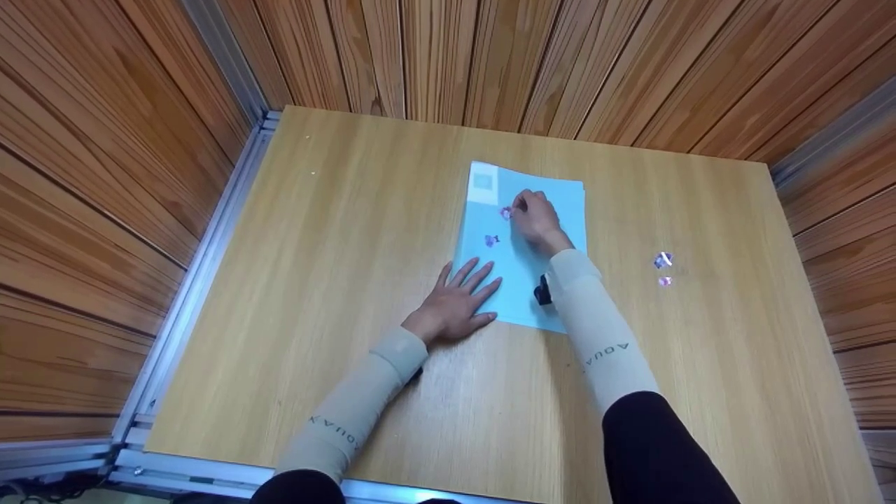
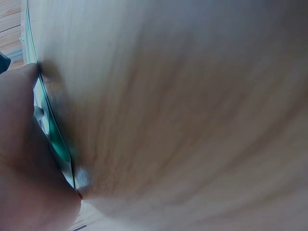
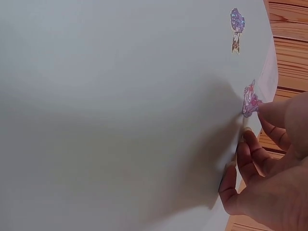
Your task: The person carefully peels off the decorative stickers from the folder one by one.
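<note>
A light blue folder (image 1: 518, 287) lies on the table. My left hand (image 1: 453, 306) rests with spread fingers over its lower left edge; in the left wrist view the thumb side shows beside the folder's edge. Over the upper part of the folder, my right hand (image 1: 537, 218) pinches a small pink and purple sticker (image 3: 250, 101) between thumb and index finger. The sticker's lower edge is close to the folder's surface. The other right fingers are curled near the sheet. A purple glittery sticker (image 1: 491, 241) sits on the folder, below the pinched one in the head view.
Two small shiny stickers (image 1: 663, 260) lie on the wooden table (image 1: 336, 266), right of the folder. A white label (image 1: 483, 183) marks the folder's upper left corner. Tiny white bits (image 1: 313, 173) are at the far left. Wood-panelled walls (image 1: 434, 63) stand around the table.
</note>
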Demonstrator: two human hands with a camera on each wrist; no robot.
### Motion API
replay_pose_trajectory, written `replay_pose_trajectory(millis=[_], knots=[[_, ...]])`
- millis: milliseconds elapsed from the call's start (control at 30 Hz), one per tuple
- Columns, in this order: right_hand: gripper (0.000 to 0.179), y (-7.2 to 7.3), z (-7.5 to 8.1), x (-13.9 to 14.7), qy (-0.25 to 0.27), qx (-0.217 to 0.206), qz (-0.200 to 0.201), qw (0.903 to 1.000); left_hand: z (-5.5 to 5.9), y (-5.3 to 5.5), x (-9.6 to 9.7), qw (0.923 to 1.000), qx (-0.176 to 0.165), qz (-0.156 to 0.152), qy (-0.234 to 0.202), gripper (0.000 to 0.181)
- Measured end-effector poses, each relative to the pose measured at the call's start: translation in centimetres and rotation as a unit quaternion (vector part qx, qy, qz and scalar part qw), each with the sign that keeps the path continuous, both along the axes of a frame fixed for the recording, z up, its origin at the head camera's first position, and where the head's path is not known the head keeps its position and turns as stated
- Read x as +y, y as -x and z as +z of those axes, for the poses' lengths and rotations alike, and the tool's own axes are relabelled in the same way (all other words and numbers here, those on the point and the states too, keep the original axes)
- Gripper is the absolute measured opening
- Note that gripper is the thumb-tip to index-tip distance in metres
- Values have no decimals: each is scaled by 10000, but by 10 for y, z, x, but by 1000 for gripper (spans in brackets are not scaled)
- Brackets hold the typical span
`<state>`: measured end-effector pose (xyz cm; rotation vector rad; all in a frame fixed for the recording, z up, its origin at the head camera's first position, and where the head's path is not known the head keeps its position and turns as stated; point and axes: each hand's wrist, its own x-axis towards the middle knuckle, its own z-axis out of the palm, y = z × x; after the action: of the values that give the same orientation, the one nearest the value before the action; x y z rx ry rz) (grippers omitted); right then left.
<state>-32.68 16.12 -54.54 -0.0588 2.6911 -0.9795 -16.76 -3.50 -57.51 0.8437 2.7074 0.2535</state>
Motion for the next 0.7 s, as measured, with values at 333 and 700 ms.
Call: replay_pose_trajectory(millis=[333,700], knots=[[19,-2,1,0,173,-114,-52,9998,1,0,-1,9999,-89,27,-127,68],[19,-4,1,5,296,-112,60,9995,-2,0,-1,9998,-74,-6,-160,68]])
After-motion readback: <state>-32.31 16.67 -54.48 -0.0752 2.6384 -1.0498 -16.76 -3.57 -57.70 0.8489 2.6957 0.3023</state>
